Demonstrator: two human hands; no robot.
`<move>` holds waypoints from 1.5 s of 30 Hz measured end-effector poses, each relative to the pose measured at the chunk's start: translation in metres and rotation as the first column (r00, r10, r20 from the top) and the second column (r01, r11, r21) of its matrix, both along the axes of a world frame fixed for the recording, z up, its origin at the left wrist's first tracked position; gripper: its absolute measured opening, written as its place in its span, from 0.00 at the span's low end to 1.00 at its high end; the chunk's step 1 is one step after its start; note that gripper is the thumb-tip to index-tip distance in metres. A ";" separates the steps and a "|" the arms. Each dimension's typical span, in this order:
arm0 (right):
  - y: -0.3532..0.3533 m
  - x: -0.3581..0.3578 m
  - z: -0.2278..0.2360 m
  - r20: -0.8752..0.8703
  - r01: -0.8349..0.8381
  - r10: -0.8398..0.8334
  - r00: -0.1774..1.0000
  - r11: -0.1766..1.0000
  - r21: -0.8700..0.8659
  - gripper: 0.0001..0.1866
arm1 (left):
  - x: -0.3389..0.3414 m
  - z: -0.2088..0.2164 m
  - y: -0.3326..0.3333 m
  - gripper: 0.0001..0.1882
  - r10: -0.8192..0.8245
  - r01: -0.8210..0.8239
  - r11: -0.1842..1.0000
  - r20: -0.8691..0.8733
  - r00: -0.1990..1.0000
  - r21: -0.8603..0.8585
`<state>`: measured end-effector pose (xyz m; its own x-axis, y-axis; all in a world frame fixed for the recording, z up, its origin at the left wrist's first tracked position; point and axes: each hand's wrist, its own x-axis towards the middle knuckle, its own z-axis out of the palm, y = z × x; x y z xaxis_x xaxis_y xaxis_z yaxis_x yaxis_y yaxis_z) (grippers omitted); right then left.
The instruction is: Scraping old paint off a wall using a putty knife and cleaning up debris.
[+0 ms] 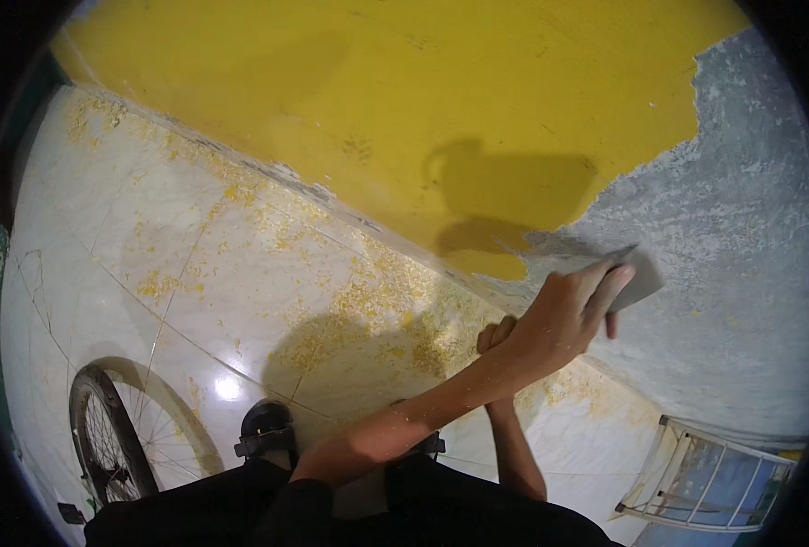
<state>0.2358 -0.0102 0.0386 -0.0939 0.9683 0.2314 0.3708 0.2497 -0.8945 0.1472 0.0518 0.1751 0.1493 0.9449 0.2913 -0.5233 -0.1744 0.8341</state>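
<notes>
My left hand (pixel 573 305) grips a scraper (pixel 641 284), a flat grey blade held against the bare grey part of the wall (pixel 723 210). Just left of it, yellow paint (pixel 514 82) covers the wall down to a ragged, peeled edge. My left forearm crosses over my right one. Behind the left wrist, my right hand (pixel 495 335) shows only in part, its fingers curled closed near the wall's foot. What it may hold is hidden.
Yellow and pale paint flakes (pixel 368 296) litter the tiled floor (pixel 185 314) along the wall. A bicycle wheel (pixel 103 428) stands at lower left. At lower right is a white metal rack (pixel 710 479). My black shoe (pixel 266 428) is below.
</notes>
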 end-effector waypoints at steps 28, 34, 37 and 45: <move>-0.032 0.002 0.054 0.382 0.329 -0.234 0.894 0.922 -0.204 0.14 | 0.011 -0.071 -0.022 0.26 -0.014 0.202 0.838 0.351 0.936 -0.507; -0.031 -0.004 0.044 0.355 0.364 -0.274 0.894 0.906 -0.216 0.21 | 0.009 -0.074 -0.017 0.25 -0.018 0.215 0.801 0.336 0.942 -0.558; -0.040 0.002 0.058 0.377 0.350 -0.249 0.892 0.909 -0.226 0.21 | 0.013 -0.066 -0.024 0.25 -0.046 0.254 0.785 0.355 0.934 -0.565; -0.034 -0.002 0.052 0.385 0.354 -0.263 0.885 0.916 -0.188 0.23 | 0.005 -0.064 -0.019 0.25 -0.017 0.203 0.795 0.313 0.949 -0.571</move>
<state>0.2335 -0.0438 0.0907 0.1894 0.9819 -0.0092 0.6881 -0.1394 -0.7121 0.1527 0.0332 0.1116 0.2640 0.9254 -0.2720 -0.7319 0.3758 0.5683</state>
